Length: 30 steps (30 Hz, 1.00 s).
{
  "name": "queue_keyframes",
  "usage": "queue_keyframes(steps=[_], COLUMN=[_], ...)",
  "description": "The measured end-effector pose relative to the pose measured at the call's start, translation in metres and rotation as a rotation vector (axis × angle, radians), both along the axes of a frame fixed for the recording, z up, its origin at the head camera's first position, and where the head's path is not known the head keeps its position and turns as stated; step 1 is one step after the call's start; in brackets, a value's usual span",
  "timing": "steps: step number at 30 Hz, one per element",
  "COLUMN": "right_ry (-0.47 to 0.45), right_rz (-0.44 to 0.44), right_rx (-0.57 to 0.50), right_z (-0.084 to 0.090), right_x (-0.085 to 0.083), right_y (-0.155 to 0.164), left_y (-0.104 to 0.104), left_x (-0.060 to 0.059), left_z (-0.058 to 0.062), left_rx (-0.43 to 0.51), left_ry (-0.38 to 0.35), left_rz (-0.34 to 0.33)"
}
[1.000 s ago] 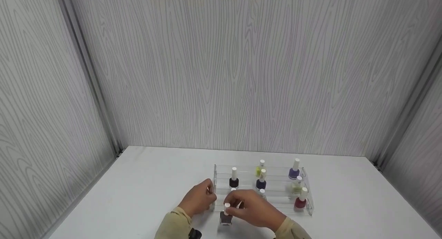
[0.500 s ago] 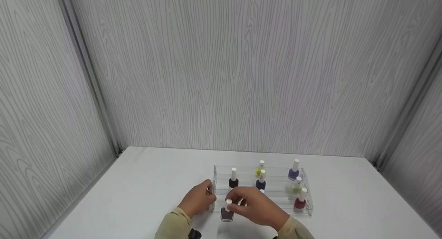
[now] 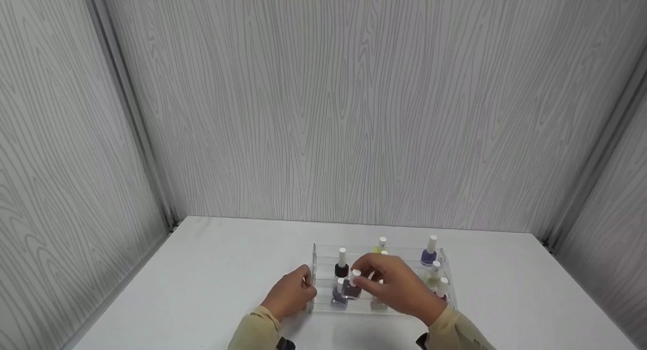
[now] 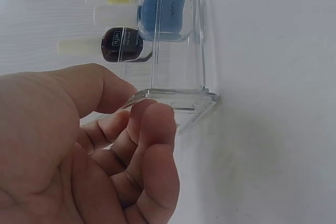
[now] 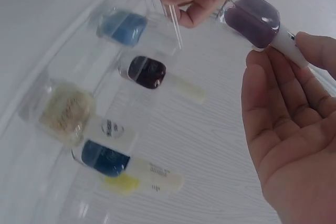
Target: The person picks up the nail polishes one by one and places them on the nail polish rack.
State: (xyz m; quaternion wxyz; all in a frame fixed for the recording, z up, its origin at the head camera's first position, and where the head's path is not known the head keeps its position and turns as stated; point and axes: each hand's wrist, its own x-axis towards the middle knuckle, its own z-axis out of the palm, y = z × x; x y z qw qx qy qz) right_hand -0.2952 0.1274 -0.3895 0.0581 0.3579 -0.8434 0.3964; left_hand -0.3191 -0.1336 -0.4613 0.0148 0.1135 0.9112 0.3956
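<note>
A clear acrylic tiered rack (image 3: pixel 323 249) stands on the white table and holds several nail polish bottles. My left hand (image 3: pixel 307 289) pinches the rack's front left corner (image 4: pixel 176 97) between thumb and fingers (image 4: pixel 152 124). My right hand (image 3: pixel 360 279) holds a mauve bottle (image 3: pixel 351 288) by its white cap, just above the lower tiers. In the right wrist view the mauve bottle (image 5: pixel 252 19) hangs tilted from my fingertips (image 5: pixel 310 43). A blue bottle (image 3: pixel 337 294) stands right beside it on the front tier, and a dark bottle (image 3: pixel 341 267) stands one tier behind.
Further bottles stand on the rack: purple (image 3: pixel 429 256), yellow (image 3: pixel 381 246), pale (image 3: pixel 433 275) and red (image 3: pixel 441 292), partly hidden by my right hand. Grey wood-grain walls (image 3: pixel 323 112) enclose the table on three sides. Bare table (image 3: pixel 217 269) lies left of the rack.
My right hand has lifted the mauve bottle off the table in front of the rack and carried it back and to the right, over the lower tiers. The left hand has stayed on the corner.
</note>
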Motion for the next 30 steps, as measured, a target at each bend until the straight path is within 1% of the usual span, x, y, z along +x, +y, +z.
queue_keyframes(steps=[2,4,6,8,13,15,20,23,27,30], right_ry=[0.027,0.051,0.065,0.057,0.039,0.061,0.117,0.131,0.166,0.162], right_rz=[-0.034,-0.073,-0.119,-0.159,-0.219,-0.245,-0.311,-0.314,-0.298,-0.303], right_rx=[0.009,0.040,0.081,0.110,0.139,0.162,0.236,0.268,0.281,0.286], right_z=[0.010,0.020,0.028,0.036,0.050,0.053,0.051,0.045,0.033,0.025], right_x=[-0.006,-0.013,-0.021,-0.029,-0.046,-0.053,-0.070,-0.079,-0.086,-0.090], right_y=[0.005,0.008,0.010,0.010,0.005,0.001,-0.011,-0.018,-0.025,-0.029], left_y=[-0.001,-0.002,-0.003,-0.003,-0.003,-0.003,-0.004,-0.004,-0.003,-0.003], left_x=[0.000,-0.001,0.000,0.000,-0.001,-0.001,-0.002,-0.001,0.000,0.000], left_z=[-0.001,-0.001,-0.002,-0.002,-0.001,-0.001,-0.001,-0.001,-0.001,-0.001], left_rx=[0.002,0.009,0.017,0.027,0.047,0.047,0.042,0.044,0.044,0.046], left_ry=[0.000,-0.012,-0.028,-0.044,-0.058,-0.054,-0.047,-0.053,-0.053,-0.051], left_rz=[0.001,0.006,0.015,0.022,0.020,0.020,0.023,0.022,0.022,0.021])
